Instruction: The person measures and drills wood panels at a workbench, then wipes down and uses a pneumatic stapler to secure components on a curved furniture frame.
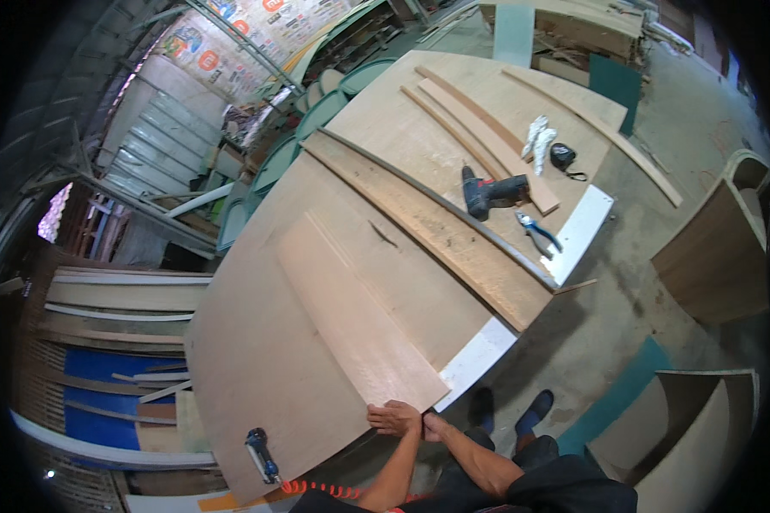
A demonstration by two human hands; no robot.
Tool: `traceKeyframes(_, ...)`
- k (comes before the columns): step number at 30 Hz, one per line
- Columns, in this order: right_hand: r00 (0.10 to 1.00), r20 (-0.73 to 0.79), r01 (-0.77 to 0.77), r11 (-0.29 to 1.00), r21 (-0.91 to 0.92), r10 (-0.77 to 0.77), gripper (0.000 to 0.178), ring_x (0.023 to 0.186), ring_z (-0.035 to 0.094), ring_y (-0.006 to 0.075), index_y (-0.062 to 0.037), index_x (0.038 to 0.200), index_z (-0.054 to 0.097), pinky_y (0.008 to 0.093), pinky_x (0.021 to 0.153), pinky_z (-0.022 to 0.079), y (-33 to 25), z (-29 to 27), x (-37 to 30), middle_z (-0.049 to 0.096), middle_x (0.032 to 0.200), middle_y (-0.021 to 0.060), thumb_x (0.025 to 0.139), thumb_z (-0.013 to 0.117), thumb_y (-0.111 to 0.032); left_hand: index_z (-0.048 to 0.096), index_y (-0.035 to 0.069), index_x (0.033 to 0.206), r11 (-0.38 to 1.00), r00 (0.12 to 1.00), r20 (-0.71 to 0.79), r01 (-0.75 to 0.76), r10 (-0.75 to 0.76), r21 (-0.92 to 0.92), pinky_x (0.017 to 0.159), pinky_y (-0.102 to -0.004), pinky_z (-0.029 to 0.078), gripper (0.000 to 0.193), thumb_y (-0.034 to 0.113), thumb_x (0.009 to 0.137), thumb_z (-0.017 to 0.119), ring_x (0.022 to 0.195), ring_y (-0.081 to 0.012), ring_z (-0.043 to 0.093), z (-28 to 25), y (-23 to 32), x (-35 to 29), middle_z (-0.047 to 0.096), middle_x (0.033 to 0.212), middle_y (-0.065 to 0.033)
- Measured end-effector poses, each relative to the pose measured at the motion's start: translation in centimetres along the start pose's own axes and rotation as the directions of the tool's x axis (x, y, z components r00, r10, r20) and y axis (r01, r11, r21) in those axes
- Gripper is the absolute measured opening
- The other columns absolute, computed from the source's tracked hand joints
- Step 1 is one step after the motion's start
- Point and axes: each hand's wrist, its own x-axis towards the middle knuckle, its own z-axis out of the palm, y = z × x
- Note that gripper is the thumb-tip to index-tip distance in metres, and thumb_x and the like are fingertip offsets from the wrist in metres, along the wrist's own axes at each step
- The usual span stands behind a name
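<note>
A long, pale wooden board (351, 312) lies across a large plywood sheet, its near end at the sheet's front edge. My left hand (393, 418) rests on that near end, fingers stretched out to the left. Close beside it, my right hand (435, 427) is curled at the board's edge; what its fingers hold, if anything, is hidden. An air nailer (262, 455) with a coiled red hose (334, 490) lies at the sheet's near left corner, apart from my hands.
A thick wooden plank (436, 231) with a dark edge strip crosses the plywood (248, 342). Beyond it lie a cordless drill (491, 192), pliers (539, 233), a tape measure (563, 156) and wood strips (488, 128). Curved panels (719, 239) stand at right; stacked boards (128, 295) at left.
</note>
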Motion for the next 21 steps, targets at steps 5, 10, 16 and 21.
traceKeyframes(5, 0.975, -0.219, -0.043, 0.941, -0.336, -0.033, 0.033, 0.103, 0.061, 0.0142, -0.0086, 0.123, 0.064, 0.0353, 0.083, 0.056, -3.7, -2.2, -10.3, 0.066, 0.117, -0.0002, 0.104, 0.054, -0.033, 0.041, 0.005, 0.134, 0.999, 0.997, 0.067, 0.037, -0.036, -0.007, 0.095, -0.0537, 0.042, 0.044, 0.021, 0.094, 0.046, 0.123, -0.0368, 0.047, 0.8, -0.4, 0.1, 0.046, 0.129, -0.0183)
traceKeyframes(10, 0.982, -0.163, -0.018, 0.803, -0.595, -0.098, 0.043, 0.101, 0.064, 0.0142, -0.0060, 0.122, 0.065, 0.0304, 0.076, 0.057, -6.8, 0.5, -14.7, 0.066, 0.122, 0.0028, 0.100, 0.062, -0.042, 0.042, 0.004, 0.131, 0.999, 0.998, 0.068, 0.010, -0.012, 0.034, 0.090, -0.0489, 0.043, 0.042, 0.023, 0.093, 0.047, 0.115, -0.0356, 0.049, -0.3, 0.3, 0.2, 0.047, 0.121, -0.0174)
traceKeyframes(16, 0.965, -0.240, -0.007, 0.907, -0.420, -0.104, 0.067, 0.090, 0.065, 0.0163, 0.0001, 0.117, 0.064, 0.0330, 0.071, 0.059, -5.4, 4.0, -15.3, 0.067, 0.113, 0.0077, 0.094, 0.060, -0.063, 0.044, 0.003, 0.123, 0.924, 0.861, 0.461, -0.025, 0.214, -0.382, 0.099, -0.0537, 0.042, 0.049, 0.022, 0.084, 0.067, 0.120, -0.0428, 0.046, -1.0, -4.5, 4.7, 0.050, 0.124, -0.0283)
traceKeyframes(21, 0.972, -0.179, -0.010, 0.732, -0.682, -0.154, 0.068, 0.083, 0.064, 0.0126, -0.0011, 0.119, 0.066, 0.0272, 0.064, 0.057, -5.0, 6.0, -15.3, 0.067, 0.112, 0.0059, 0.095, 0.057, -0.064, 0.043, -0.011, 0.115, 0.845, 0.764, 0.599, 0.139, 0.240, -0.516, 0.102, -0.0484, 0.046, 0.050, 0.006, 0.072, 0.063, 0.116, -0.0423, 0.058, 0.0, -7.7, 3.1, 0.053, 0.126, -0.0331)
